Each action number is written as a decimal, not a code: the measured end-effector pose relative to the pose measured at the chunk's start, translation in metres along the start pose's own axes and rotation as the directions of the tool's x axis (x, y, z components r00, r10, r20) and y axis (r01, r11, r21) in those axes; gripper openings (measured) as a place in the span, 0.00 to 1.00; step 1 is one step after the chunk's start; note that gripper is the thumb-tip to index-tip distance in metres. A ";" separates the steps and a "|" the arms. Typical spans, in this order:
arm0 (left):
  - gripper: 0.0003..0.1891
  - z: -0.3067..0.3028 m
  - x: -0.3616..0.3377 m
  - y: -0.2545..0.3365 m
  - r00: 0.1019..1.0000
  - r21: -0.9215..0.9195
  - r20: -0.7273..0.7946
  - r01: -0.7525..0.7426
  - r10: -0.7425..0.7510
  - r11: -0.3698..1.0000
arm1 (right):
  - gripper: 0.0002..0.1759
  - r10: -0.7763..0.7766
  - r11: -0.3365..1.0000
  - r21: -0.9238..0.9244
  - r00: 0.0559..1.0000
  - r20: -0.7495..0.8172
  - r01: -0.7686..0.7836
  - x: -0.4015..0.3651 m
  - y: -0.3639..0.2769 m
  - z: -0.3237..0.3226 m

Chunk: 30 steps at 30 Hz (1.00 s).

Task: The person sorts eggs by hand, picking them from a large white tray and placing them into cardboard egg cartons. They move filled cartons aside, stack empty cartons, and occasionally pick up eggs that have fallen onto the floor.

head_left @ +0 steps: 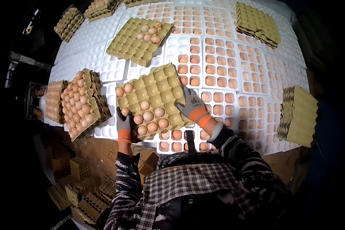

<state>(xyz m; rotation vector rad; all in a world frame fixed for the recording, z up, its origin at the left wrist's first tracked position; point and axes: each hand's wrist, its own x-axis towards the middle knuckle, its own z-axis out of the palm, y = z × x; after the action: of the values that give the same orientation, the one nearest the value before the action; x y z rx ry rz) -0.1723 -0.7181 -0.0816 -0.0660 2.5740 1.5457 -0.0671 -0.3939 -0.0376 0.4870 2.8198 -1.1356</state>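
A yellowish pulp egg tray point(157, 87) is held tilted above the white foam trays, with several brown eggs point(148, 115) in its left and lower cups. My left hand point(124, 125), in a grey and orange glove, grips its lower left edge. On the right edge, my right hand point(192, 104), gloved the same way, has its fingers closed round the rim. Beneath and to the right, white foam trays point(237, 73) hold eggs in square cells. Some cells at the left of the foam trays hold no eggs.
Another pulp tray point(124, 40) with several eggs lies beyond. Stacked egg-filled trays point(78, 103) stand at left. Empty pulp trays are stacked at the right point(298, 115) and upper right point(257, 23). More pulp trays point(90, 203) lie on the floor at lower left.
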 end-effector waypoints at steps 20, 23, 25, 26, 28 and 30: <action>0.41 0.274 -0.110 0.169 0.622 -0.358 0.755 0.124 0.209 0.925 | 0.41 0.255 0.928 0.007 0.623 -0.739 -0.372 -0.177 0.256 -0.176; 0.38 0.288 -0.106 0.163 0.610 -0.376 0.768 0.185 0.194 0.908 | 0.36 0.226 0.887 -0.130 0.661 -0.715 -0.443 -0.172 0.283 -0.169; 0.34 0.274 -0.106 0.166 0.694 -0.306 0.596 -0.269 0.404 0.913 | 0.32 -0.016 0.844 -0.383 0.695 -0.718 -0.376 -0.166 0.225 -0.167; 0.32 0.263 -0.112 0.164 0.650 -0.193 0.494 -0.566 0.578 0.801 | 0.30 -0.087 0.851 -0.429 0.725 -0.684 -0.303 -0.170 0.159 -0.173; 0.32 0.235 -0.133 0.185 0.404 -0.019 0.654 -0.836 0.639 0.548 | 0.26 -0.133 0.963 -0.267 0.922 -0.365 0.033 -0.170 0.140 -0.149; 0.30 0.237 -0.149 0.179 0.245 0.090 0.760 -0.957 0.602 0.276 | 0.24 -0.117 0.903 -0.423 0.989 -0.085 0.071 -0.167 0.134 -0.117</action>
<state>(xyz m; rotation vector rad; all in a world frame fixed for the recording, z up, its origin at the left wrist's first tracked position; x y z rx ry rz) -0.0212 -0.4298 -0.0142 1.8757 2.3294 0.5389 0.1403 -0.2676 -0.0127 0.3869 3.0845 -0.4906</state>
